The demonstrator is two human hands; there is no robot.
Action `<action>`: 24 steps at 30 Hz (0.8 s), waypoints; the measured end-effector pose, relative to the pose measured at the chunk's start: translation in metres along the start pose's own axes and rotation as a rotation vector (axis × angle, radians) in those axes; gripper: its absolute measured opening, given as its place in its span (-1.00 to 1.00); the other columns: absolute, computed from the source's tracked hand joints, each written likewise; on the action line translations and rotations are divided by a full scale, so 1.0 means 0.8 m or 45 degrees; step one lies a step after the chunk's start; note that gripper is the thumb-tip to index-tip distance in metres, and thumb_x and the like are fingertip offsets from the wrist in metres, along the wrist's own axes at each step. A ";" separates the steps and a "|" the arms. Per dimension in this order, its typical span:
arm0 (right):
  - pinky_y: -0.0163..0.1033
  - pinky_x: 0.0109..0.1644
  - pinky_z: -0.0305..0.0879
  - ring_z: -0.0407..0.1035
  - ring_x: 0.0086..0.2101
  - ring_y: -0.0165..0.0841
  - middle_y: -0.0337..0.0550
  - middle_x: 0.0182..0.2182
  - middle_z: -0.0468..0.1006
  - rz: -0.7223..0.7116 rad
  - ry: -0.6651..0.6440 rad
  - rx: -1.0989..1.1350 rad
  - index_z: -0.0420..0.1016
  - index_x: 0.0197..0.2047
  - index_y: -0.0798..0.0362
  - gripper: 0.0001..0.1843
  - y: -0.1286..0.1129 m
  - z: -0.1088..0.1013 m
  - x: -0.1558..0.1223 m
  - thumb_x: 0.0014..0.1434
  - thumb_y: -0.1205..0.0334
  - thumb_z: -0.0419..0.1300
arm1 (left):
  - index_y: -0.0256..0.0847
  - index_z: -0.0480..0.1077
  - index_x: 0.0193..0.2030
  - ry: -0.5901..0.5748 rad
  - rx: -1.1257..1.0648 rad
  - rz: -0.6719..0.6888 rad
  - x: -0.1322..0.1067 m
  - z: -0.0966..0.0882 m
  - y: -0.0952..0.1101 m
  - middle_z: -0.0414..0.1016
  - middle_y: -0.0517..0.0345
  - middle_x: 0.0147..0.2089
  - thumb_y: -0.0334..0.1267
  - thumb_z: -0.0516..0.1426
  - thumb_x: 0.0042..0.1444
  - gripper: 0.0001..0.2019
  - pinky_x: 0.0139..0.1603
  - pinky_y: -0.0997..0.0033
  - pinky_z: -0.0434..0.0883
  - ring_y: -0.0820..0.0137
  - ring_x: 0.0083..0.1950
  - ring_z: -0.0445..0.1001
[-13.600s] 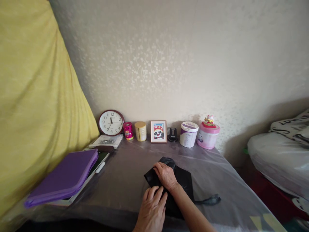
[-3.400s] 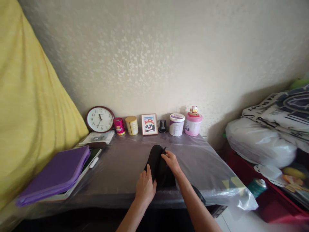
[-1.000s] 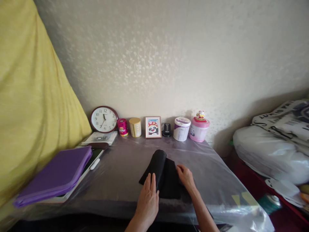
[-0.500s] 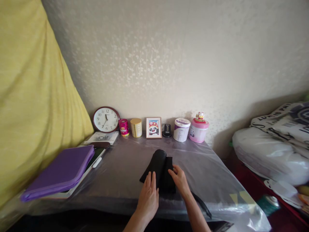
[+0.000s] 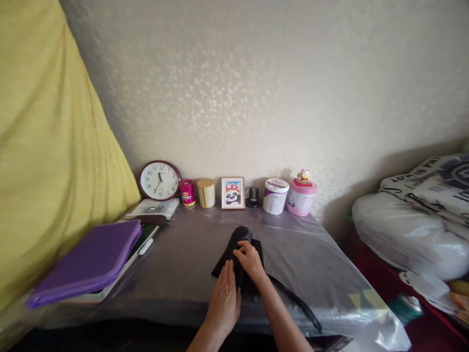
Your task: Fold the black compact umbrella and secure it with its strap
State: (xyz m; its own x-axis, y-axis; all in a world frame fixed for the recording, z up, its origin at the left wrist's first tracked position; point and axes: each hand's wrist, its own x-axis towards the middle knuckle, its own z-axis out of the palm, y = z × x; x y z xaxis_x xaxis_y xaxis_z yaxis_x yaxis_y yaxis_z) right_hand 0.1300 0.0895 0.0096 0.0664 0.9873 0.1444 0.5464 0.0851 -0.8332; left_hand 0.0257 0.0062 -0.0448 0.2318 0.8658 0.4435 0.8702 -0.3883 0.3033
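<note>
Glossy table [image 5: 183, 266] — left hand [image 5: 224, 299], right hand [image 5: 250, 259] on black cloth [image 5: 239, 235] (matte)

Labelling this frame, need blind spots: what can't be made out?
Head view only.
Black cloth: middle covered by the right hand and left hand; its folds cannot be told.
Black strap: where it meets the cloth is hidden behind the right forearm.
Flat item under the purple folder: mostly covered by it.
Pink tin: label too small to read.

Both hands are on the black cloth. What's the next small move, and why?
Probably gather the strap with the right hand while the left hand pins the cloth: the strap trails loose toward the table edge, outside the roll.
</note>
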 end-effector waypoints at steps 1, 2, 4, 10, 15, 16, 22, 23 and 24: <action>-0.34 -0.33 0.24 0.39 -0.45 -0.39 -0.24 -0.50 0.53 -0.018 -0.050 -0.021 0.47 -0.19 0.08 -0.73 -0.002 0.001 0.000 -0.03 0.32 0.15 | -0.44 -0.24 0.29 0.004 -0.037 -0.010 0.001 -0.004 0.000 0.08 -0.32 0.26 -0.42 -0.15 0.07 -0.38 0.15 0.07 0.26 0.13 0.27 0.11; -0.35 -0.33 0.24 0.40 -0.44 -0.40 -0.25 -0.49 0.54 -0.035 -0.092 -0.038 0.47 -0.21 0.06 -0.75 -0.005 0.001 0.000 -0.01 0.31 0.14 | -0.42 -0.30 0.30 0.006 -0.080 -0.026 0.001 -0.009 0.001 0.08 -0.31 0.26 -0.41 -0.14 0.07 -0.36 0.15 0.10 0.26 0.16 0.26 0.13; -0.35 -0.30 0.24 0.43 -0.42 -0.40 -0.26 -0.47 0.56 -0.064 -0.150 -0.063 0.48 -0.24 0.03 -0.79 -0.010 0.001 -0.001 0.01 0.31 0.12 | -0.38 -0.38 0.31 0.000 -0.156 -0.057 0.002 -0.019 0.002 0.08 -0.27 0.27 -0.40 -0.12 0.08 -0.32 0.15 0.15 0.26 0.21 0.26 0.15; -0.36 -0.27 0.25 0.45 -0.37 -0.41 -0.26 -0.45 0.60 -0.132 -0.277 0.019 0.44 -0.21 0.04 -0.74 -0.017 -0.004 -0.007 0.06 0.36 0.00 | -0.22 -0.22 0.32 -0.029 -0.118 -0.047 -0.005 -0.028 0.002 0.12 -0.19 0.25 -0.35 -0.11 0.13 -0.40 0.07 0.16 0.34 0.19 0.22 0.20; -0.33 -0.24 0.30 0.45 -0.36 -0.40 -0.26 -0.37 0.60 -0.264 -0.293 0.164 0.42 -0.16 0.02 -0.75 -0.011 -0.011 -0.023 0.13 0.28 -0.02 | -0.27 -0.02 0.25 0.052 0.007 -0.027 -0.008 -0.018 0.002 0.20 -0.23 0.20 -0.25 -0.11 0.20 -0.53 0.02 0.14 0.38 0.16 0.17 0.27; -0.32 -0.19 0.30 0.46 -0.31 -0.39 -0.25 -0.34 0.60 -0.314 -0.290 0.209 0.41 -0.14 0.01 -0.75 -0.009 -0.013 -0.029 0.15 0.26 -0.02 | -0.30 0.01 0.22 0.072 0.020 -0.030 -0.007 -0.018 0.003 0.24 -0.23 0.16 -0.22 -0.11 0.21 -0.55 0.01 0.15 0.38 0.17 0.15 0.30; -0.29 -0.09 0.31 0.42 -0.21 -0.38 -0.20 -0.24 0.55 -0.496 -0.208 0.249 0.45 -0.15 -0.04 -0.74 0.005 -0.028 -0.061 0.22 0.23 -0.04 | -0.34 0.19 0.05 0.145 0.121 -0.078 -0.003 -0.014 0.002 0.44 -0.17 -0.07 -0.16 -0.16 0.25 -0.64 -0.12 0.26 0.46 0.22 -0.06 0.47; -0.27 -0.07 0.30 0.40 -0.19 -0.37 -0.17 -0.21 0.54 -0.537 -0.153 0.206 0.46 -0.15 -0.03 -0.74 0.009 -0.030 -0.063 0.23 0.24 -0.04 | -0.33 0.19 0.05 0.167 0.137 -0.073 -0.003 -0.013 0.001 0.44 -0.16 -0.07 -0.16 -0.17 0.25 -0.64 -0.12 0.26 0.46 0.23 -0.05 0.47; -0.23 -0.03 0.28 0.38 -0.14 -0.36 -0.15 -0.18 0.53 -0.592 -0.109 0.149 0.46 -0.14 -0.03 -0.73 0.012 -0.031 -0.064 0.23 0.25 -0.05 | -0.34 0.19 0.04 0.184 0.148 -0.067 -0.004 -0.012 0.000 0.44 -0.16 -0.07 -0.16 -0.17 0.26 -0.64 -0.12 0.27 0.46 0.23 -0.05 0.47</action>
State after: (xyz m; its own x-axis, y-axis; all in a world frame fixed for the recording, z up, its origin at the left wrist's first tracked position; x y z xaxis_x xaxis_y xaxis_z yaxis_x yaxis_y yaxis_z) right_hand 0.1525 0.0362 0.0073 -0.2339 0.8481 0.4754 0.4038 0.5295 -0.7460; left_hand 0.0213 0.0005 -0.0383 0.1269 0.8263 0.5487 0.9259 -0.2971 0.2332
